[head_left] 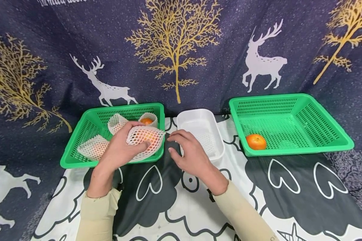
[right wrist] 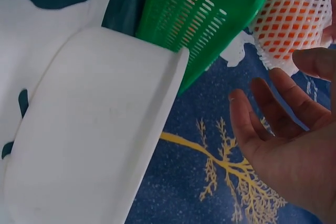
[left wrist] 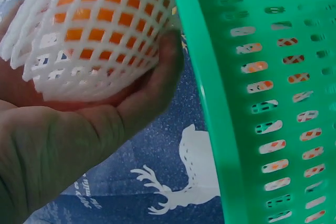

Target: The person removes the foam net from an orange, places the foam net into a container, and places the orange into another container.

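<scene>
My left hand [head_left: 119, 149] grips an orange in a white foam net [head_left: 147, 136], held over the front right part of the left green basket [head_left: 68, 157]. In the left wrist view the netted orange [left wrist: 100, 30] lies in the palm, with curled fingers around its far side. My right hand [head_left: 191, 155] is by the near left edge of the white tray, fingers loosely bent and holding nothing. The right wrist view shows that hand [right wrist: 294, 145] apart from the netted orange [right wrist: 291, 22], fingertips towards it. Inside the left basket lie other netted oranges [head_left: 93, 148].
Between the two baskets stands a white plastic tray [head_left: 196, 117]. A bare orange [head_left: 256, 142] sits in the front left corner of the right green basket [head_left: 328, 117]. Behind them hangs a dark blue cloth [head_left: 205, 77] with deer and trees; a patterned cloth covers the table.
</scene>
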Available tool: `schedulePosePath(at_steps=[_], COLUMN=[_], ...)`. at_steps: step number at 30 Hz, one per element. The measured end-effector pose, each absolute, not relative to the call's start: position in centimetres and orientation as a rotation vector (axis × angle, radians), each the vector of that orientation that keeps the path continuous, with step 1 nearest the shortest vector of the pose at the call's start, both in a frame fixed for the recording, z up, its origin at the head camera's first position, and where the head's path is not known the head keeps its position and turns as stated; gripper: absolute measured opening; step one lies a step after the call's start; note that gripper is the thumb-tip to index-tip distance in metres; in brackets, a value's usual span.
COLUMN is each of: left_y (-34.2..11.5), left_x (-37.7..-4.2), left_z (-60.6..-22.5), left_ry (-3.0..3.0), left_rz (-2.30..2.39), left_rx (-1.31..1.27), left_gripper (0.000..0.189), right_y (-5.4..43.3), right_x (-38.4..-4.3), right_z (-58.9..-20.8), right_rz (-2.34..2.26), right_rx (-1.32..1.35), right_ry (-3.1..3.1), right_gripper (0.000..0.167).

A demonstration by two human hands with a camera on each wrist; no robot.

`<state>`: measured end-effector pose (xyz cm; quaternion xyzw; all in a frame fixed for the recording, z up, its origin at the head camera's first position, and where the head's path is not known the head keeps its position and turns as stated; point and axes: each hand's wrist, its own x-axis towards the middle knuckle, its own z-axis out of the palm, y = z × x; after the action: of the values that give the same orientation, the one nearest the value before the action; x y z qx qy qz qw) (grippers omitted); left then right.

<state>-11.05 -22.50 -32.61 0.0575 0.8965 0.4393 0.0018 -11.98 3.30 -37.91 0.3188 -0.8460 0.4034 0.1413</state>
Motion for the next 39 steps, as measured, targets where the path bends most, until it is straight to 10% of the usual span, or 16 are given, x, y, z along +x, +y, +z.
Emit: schedulePosePath(at_steps=[39], left_y=[-20.1], left_x=[-9.7], left_z=[-31.8], left_ry=[2.366], left_rz=[1.736], left_rx=[0.633], left_gripper=[0.062], right_y=[6.7], right_x=[-12.5], right_z=[-35.6], right_rz=[1.568], right_rx=[1.175], right_ry=[-2.043], right_gripper=[0.022])
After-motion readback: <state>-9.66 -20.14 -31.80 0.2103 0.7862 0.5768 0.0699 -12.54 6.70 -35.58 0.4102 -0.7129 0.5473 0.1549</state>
